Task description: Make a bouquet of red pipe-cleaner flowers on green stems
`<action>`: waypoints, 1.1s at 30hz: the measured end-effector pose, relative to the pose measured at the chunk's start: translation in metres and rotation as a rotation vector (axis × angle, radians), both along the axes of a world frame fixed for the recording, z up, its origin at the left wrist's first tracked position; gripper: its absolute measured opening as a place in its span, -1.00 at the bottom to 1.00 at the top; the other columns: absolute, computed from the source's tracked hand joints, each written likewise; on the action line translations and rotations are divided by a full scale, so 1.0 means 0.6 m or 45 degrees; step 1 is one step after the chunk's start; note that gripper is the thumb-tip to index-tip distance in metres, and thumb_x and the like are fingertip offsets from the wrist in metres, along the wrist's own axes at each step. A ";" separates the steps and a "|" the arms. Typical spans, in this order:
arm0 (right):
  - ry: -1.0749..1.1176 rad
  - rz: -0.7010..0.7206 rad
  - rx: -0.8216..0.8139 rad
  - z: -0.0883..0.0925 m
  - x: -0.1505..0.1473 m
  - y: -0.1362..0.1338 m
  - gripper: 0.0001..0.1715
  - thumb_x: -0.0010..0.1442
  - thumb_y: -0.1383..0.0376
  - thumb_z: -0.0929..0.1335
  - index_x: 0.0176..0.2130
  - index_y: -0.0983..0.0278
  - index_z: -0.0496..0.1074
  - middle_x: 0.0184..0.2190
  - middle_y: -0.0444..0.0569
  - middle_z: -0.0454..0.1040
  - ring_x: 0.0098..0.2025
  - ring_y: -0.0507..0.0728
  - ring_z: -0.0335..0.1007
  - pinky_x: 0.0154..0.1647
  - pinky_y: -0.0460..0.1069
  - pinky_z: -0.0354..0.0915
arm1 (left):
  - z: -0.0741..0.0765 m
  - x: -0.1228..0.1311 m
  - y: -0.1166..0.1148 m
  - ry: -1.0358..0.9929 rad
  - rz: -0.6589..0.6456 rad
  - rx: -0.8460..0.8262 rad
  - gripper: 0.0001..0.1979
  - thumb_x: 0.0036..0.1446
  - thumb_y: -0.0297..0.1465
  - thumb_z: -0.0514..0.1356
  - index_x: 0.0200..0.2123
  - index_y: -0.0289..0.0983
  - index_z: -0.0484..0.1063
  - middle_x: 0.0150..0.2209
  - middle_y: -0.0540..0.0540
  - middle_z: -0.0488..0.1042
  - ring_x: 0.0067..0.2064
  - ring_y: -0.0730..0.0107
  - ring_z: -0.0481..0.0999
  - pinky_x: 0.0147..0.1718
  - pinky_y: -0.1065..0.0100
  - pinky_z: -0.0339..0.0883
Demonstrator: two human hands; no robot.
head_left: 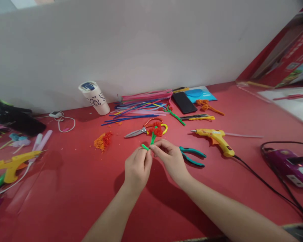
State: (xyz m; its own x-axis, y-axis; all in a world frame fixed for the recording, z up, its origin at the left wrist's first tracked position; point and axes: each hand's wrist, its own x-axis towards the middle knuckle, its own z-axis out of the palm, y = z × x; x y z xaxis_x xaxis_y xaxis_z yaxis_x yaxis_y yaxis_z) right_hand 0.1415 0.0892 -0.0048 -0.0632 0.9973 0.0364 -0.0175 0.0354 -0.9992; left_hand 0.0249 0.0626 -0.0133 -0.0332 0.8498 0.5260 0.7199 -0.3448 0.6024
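Note:
Both hands meet near the middle of the red table. My left hand is closed on a green pipe cleaner, whose short end sticks out above the fingers. My right hand pinches the green stem just beside it. A fuzzy red flower tops this stem, in front of the scissors with red and yellow handles. Teal-handled pliers lie partly hidden behind my right hand. Orange and red fuzz clippings form a small pile left of the scissors.
Pipe cleaners lie along the wall, beside a white tumbler and a black phone. A yellow glue gun with a cord is at right, near a purple power strip. Another glue gun is at left.

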 end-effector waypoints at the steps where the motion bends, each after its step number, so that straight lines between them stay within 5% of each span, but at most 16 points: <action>1: 0.015 -0.007 -0.006 0.000 -0.001 0.000 -0.78 0.03 0.21 0.35 -0.56 0.26 0.38 -0.59 -0.15 0.31 -0.47 0.04 0.21 -0.38 -0.04 0.17 | -0.003 0.000 0.001 0.112 -0.020 0.106 -0.76 0.13 -0.49 0.04 -0.59 -0.26 0.25 -0.62 0.02 0.29 -0.55 0.51 0.28 -0.52 0.45 0.10; 4: 0.097 -0.031 -0.043 -0.002 0.001 0.001 -0.78 -0.01 0.20 0.37 -0.57 0.27 0.35 -0.60 -0.16 0.29 -0.48 0.04 0.19 -0.39 -0.04 0.17 | -0.008 0.000 0.002 0.208 -0.066 0.211 -0.80 0.12 -0.52 0.05 -0.54 -0.27 0.30 -0.59 -0.01 0.33 -0.52 0.50 0.32 -0.50 0.45 0.13; 6: 0.133 -0.015 -0.054 -0.003 0.003 0.002 -0.79 -0.01 0.22 0.36 -0.58 0.27 0.35 -0.59 -0.16 0.28 -0.47 0.03 0.19 -0.38 -0.05 0.17 | -0.006 0.002 0.001 0.056 -0.075 0.084 -0.82 0.12 -0.49 0.07 -0.52 -0.28 0.33 -0.57 -0.01 0.36 -0.51 0.50 0.35 -0.48 0.45 0.17; 13: 0.256 0.032 -0.051 -0.004 0.005 -0.004 -0.81 0.02 0.23 0.37 -0.55 0.25 0.37 -0.57 -0.17 0.30 -0.45 0.04 0.23 -0.31 -0.03 0.19 | 0.011 0.006 0.002 -1.277 -0.205 -0.697 -0.84 0.06 -0.34 0.14 -0.49 -0.30 0.34 -0.62 0.07 0.35 -0.70 0.60 0.28 -0.73 0.52 0.12; 20: 0.579 0.203 -0.214 -0.008 0.002 -0.001 -0.85 -0.03 0.23 0.40 -0.48 0.23 0.36 -0.58 -0.19 0.35 -0.48 0.03 0.27 -0.30 -0.01 0.23 | 0.021 0.003 0.012 -1.808 -0.408 -1.087 -0.85 -0.04 -0.37 0.18 -0.52 -0.36 0.34 -0.68 0.09 0.28 -0.76 0.75 0.07 -0.79 0.61 -0.08; 24: 0.494 0.158 -0.183 -0.009 0.001 0.002 -0.85 -0.02 0.24 0.39 -0.52 0.25 0.37 -0.57 -0.20 0.30 -0.48 0.00 0.21 -0.33 -0.06 0.19 | 0.020 0.006 0.008 -1.585 -0.291 -0.975 -0.83 -0.01 -0.34 0.16 -0.53 -0.32 0.30 -0.69 0.11 0.26 -0.76 0.72 0.08 -0.78 0.59 -0.07; 28: 0.179 0.021 -0.097 -0.011 0.000 0.005 -0.77 0.02 0.21 0.37 -0.57 0.27 0.33 -0.59 -0.18 0.24 -0.48 0.01 0.14 -0.40 -0.07 0.13 | 0.007 0.006 0.001 -0.791 -0.014 -0.542 -0.77 0.09 -0.29 0.10 -0.55 -0.26 0.25 -0.64 0.06 0.32 -0.66 0.58 0.28 -0.65 0.51 0.15; 31: 0.041 -0.021 -0.042 -0.013 0.002 0.005 -0.76 0.01 0.20 0.37 -0.56 0.27 0.32 -0.57 -0.17 0.27 -0.47 0.02 0.15 -0.40 -0.06 0.13 | -0.005 0.004 -0.001 -0.247 0.025 -0.159 -0.79 0.11 -0.37 0.08 -0.56 -0.26 0.28 -0.60 0.01 0.34 -0.55 0.52 0.33 -0.51 0.46 0.21; 33: 0.008 -0.032 -0.019 -0.014 0.003 0.005 -0.76 0.01 0.21 0.37 -0.57 0.26 0.31 -0.59 -0.17 0.26 -0.47 0.03 0.15 -0.40 -0.06 0.13 | -0.007 0.004 -0.001 -0.117 0.004 -0.063 -0.82 0.10 -0.39 0.08 -0.53 -0.26 0.33 -0.57 -0.02 0.36 -0.51 0.49 0.34 -0.47 0.44 0.21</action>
